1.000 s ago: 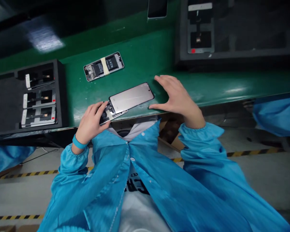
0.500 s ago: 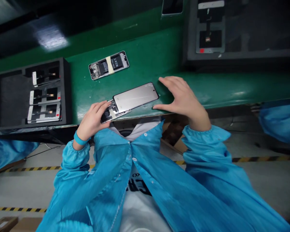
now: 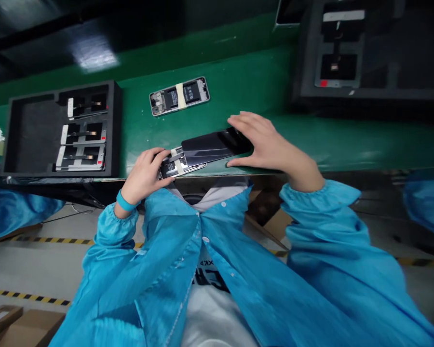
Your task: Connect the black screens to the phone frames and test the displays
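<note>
At the table's (image 3: 249, 82) front edge, the left hand (image 3: 144, 173) pinches the phone body (image 3: 178, 165); the right hand (image 3: 260, 142), widely spread, holds the overlapping screen (image 3: 213, 147) across its far end. Open green surface separates them from 1 taped phone (image 3: 180, 96) behind.

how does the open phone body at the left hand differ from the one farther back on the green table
The near phone body is partly covered by the dark screen panel; the far phone body has no panel over it. The left hand grips one end of the near phone body, while no hand touches the far phone body. Both show inner parts and a pale strip across them.
</note>
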`<state>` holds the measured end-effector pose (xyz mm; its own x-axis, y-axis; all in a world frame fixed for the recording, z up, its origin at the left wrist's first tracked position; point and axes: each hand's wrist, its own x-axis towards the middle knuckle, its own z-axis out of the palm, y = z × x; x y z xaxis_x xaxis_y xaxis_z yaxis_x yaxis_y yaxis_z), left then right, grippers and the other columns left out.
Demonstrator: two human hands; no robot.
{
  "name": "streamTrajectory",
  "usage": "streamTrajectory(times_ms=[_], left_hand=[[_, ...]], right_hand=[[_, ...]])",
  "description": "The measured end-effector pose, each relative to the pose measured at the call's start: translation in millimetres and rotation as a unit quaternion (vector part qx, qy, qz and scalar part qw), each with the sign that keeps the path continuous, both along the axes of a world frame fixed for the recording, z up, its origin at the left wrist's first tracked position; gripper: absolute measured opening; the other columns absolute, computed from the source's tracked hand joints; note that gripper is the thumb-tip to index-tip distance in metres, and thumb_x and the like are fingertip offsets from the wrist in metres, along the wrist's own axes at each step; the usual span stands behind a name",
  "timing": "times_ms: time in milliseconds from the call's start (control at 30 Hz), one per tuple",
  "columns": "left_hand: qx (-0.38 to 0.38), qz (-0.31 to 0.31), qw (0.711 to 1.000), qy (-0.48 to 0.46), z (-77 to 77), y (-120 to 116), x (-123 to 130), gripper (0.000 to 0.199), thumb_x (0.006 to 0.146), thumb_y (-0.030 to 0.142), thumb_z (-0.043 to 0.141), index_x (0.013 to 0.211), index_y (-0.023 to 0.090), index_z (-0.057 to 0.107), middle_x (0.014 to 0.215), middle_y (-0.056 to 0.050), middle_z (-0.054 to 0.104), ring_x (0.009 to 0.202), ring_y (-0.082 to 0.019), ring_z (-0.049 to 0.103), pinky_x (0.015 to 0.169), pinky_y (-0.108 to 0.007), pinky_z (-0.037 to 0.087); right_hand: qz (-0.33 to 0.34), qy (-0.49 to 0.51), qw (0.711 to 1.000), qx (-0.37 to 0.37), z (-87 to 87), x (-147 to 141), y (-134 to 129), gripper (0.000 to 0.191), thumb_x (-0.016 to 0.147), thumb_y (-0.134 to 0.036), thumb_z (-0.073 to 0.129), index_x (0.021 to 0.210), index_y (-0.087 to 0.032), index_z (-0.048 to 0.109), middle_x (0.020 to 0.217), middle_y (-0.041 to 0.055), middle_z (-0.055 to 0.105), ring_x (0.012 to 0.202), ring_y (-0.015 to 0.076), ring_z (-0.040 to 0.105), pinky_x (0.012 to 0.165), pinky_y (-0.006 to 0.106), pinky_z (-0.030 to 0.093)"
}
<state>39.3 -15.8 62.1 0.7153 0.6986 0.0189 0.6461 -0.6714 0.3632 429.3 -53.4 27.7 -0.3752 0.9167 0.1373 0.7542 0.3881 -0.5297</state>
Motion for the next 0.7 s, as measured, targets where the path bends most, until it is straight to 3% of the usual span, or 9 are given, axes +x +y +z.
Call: streamTrajectory(times_ms=[100, 267, 367, 467, 567, 700], left_hand=[[-0.018, 0.018, 1.000, 0.013, 2.9, -5.3, 3.9, 0.060, 0.093, 0.036, 0.081, 0.144, 0.017, 0.057, 0.146, -0.018, 0.061, 0.135, -0.036, 0.059, 0.117, -0.054, 0.050], [-0.053, 0.063, 0.996, 0.019, 1.3, 10.3, 0.0, 0.023, 0.099, 0.034, 0.074, 0.112, 0.016, 0.068, 0.132, -0.016, 0.063, 0.125, -0.032, 0.058, 0.110, -0.049, 0.049], [-0.118, 0.016, 0.992, 0.030, 0.1, 36.7, -2.0, 0.021, 0.095, 0.037, 0.079, 0.099, 0.017, 0.073, 0.129, -0.014, 0.063, 0.124, -0.032, 0.055, 0.112, -0.048, 0.043], [-0.186, -0.048, 0.980, 0.052, -0.6, 67.7, 0.0, 0.023, 0.087, 0.039, 0.085, 0.087, 0.017, 0.077, 0.127, -0.012, 0.066, 0.126, -0.031, 0.054, 0.114, -0.048, 0.038], [-0.220, -0.085, 0.968, 0.082, 0.1, 94.7, 7.0, 0.024, 0.083, 0.038, 0.088, 0.079, 0.016, 0.079, 0.124, -0.012, 0.069, 0.121, -0.030, 0.059, 0.110, -0.043, 0.042], [-0.222, -0.108, 0.965, 0.089, 19.5, 107.0, 16.7, 0.023, 0.082, 0.034, 0.088, 0.084, 0.013, 0.080, 0.117, -0.012, 0.074, 0.112, -0.025, 0.068, 0.103, -0.035, 0.052]], right_hand=[[0.037, -0.005, 0.999, -0.022, 0.1, -8.9, 17.7, 0.114, 0.084, -0.096, 0.058, 0.171, -0.024, 0.043, 0.168, 0.0151, 0.049, 0.161, 0.0469, 0.037, 0.132, 0.069, 0.027], [0.086, 0.012, 0.996, -0.021, -7.0, -20.4, 34.2, 0.103, 0.086, -0.092, 0.061, 0.164, -0.025, 0.054, 0.158, 0.0148, 0.060, 0.149, 0.0449, 0.053, 0.126, 0.067, 0.037], [0.086, 0.033, 0.996, -0.003, -10.6, -22.7, 34.7, 0.102, 0.085, -0.091, 0.064, 0.162, -0.025, 0.057, 0.151, 0.0157, 0.065, 0.141, 0.0450, 0.059, 0.120, 0.067, 0.045], [0.089, 0.039, 0.994, 0.044, -13.1, -23.3, 33.5, 0.097, 0.089, -0.087, 0.063, 0.157, -0.018, 0.062, 0.141, 0.0216, 0.070, 0.130, 0.0449, 0.066, 0.110, 0.065, 0.054], [0.087, 0.055, 0.991, 0.081, -10.3, -26.8, 32.3, 0.089, 0.091, -0.082, 0.065, 0.150, -0.016, 0.068, 0.134, 0.0234, 0.073, 0.120, 0.0431, 0.071, 0.100, 0.062, 0.061], [0.034, 0.119, 0.992, 0.005, 9.5, -37.0, 32.3, 0.081, 0.081, -0.077, 0.080, 0.143, -0.025, 0.075, 0.138, 0.0166, 0.073, 0.126, 0.0423, 0.070, 0.108, 0.062, 0.059]])
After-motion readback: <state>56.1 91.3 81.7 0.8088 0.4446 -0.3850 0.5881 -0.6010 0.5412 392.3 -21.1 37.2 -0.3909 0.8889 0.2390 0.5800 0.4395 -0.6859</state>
